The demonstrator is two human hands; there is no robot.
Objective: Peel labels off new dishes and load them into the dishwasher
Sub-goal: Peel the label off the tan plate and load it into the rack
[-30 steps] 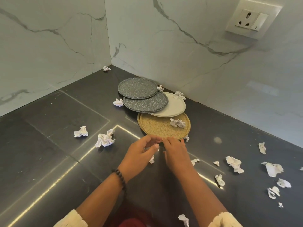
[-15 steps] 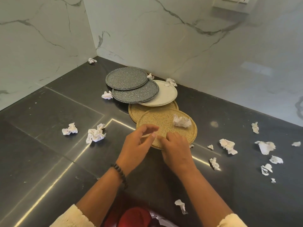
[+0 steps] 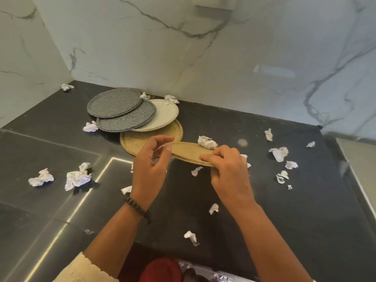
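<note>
Gripping tan plate (image 3: 188,152), both hands (raised, tilted)

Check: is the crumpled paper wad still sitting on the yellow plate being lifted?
Touching. Head view shows the paper wad resting on the far rim of the lifted yellow plate, held by left hand and right hand.

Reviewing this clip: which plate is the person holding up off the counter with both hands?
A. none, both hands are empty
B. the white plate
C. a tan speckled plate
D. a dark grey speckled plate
C: the left hand and right hand grip opposite edges of a tan plate, while the grey plates and white plate lie stacked behind.
</note>
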